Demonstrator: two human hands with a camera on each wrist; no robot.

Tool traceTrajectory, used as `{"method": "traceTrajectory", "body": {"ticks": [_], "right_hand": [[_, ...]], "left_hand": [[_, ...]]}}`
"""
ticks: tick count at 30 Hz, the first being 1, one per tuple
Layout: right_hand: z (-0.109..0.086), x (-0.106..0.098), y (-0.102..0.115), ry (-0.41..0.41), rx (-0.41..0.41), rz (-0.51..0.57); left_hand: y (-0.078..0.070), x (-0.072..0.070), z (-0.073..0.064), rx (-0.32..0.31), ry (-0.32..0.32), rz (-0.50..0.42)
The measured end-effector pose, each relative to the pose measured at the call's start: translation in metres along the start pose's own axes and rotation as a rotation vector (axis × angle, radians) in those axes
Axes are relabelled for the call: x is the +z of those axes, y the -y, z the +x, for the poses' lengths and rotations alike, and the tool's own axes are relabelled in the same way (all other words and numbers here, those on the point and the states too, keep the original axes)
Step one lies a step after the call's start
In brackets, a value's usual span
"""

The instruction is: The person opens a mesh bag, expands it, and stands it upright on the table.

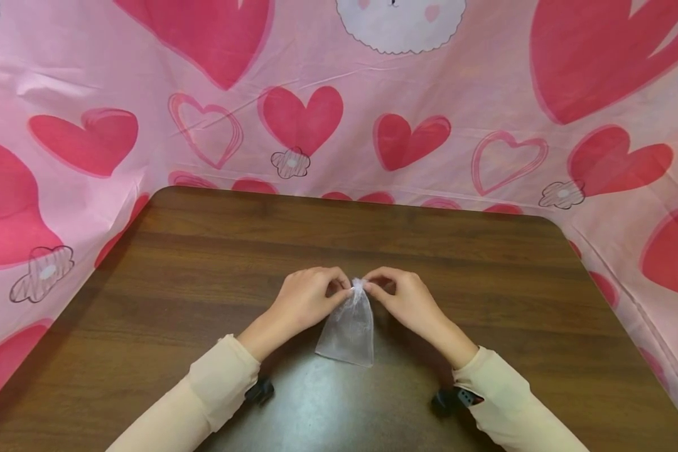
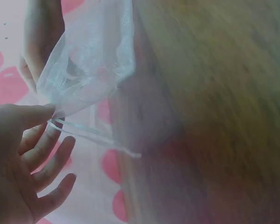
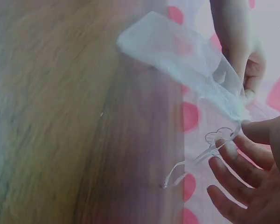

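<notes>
A sheer white organza drawstring bag point(image 1: 349, 333) hangs above the table, its neck gathered at the top and its wider end toward me. My left hand point(image 1: 312, 295) pinches the gathered neck from the left. From the right, my right hand point(image 1: 408, 300) pinches it too. In the left wrist view, thumb and index finger grip a thin white drawstring point(image 2: 95, 136) whose end trails loose, while the other fingers are spread. A second string point(image 3: 175, 169) dangles from the right hand's pinch in the right wrist view. Nothing solid shows through the mesh.
The brown wooden table point(image 1: 215, 251) has rounded far corners. A pink cloth point(image 1: 316, 63) printed with red hearts hangs behind it and along both sides. Dark wrist devices point(image 1: 260, 390) sit under the cream sleeves point(image 1: 203, 389).
</notes>
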State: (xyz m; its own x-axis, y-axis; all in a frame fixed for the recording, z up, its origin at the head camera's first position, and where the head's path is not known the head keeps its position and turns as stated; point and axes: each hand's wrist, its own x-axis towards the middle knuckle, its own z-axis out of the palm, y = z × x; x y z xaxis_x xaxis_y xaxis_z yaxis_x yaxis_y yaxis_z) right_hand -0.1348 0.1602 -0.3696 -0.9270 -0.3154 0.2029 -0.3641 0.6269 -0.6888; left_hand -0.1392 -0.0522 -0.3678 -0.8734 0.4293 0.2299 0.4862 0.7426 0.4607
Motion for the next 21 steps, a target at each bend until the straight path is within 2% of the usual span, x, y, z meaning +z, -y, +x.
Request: {"method": "traceTrajectory", "body": {"ticks": [4, 7, 11, 17, 21], "right_hand": [[-0.002, -0.002, 0.004, -0.057, 0.026, 0.078], [-0.004, -0.003, 0.008, -0.091, 0.015, 0.128], [-0.007, -0.003, 0.012, -0.123, -0.002, 0.146], [-0.01, -0.003, 0.014, -0.13, -0.002, 0.187], [-0.012, -0.003, 0.015, -0.119, -0.008, 0.218]], "left_hand": [[-0.005, -0.003, -0.003, 0.007, -0.035, -0.03], [-0.007, -0.005, -0.005, 0.01, -0.051, -0.046], [-0.008, -0.005, -0.007, 0.027, -0.062, -0.062], [-0.008, -0.006, -0.009, 0.102, -0.094, -0.047], [-0.009, -0.007, -0.011, 0.111, -0.111, -0.052]]}}
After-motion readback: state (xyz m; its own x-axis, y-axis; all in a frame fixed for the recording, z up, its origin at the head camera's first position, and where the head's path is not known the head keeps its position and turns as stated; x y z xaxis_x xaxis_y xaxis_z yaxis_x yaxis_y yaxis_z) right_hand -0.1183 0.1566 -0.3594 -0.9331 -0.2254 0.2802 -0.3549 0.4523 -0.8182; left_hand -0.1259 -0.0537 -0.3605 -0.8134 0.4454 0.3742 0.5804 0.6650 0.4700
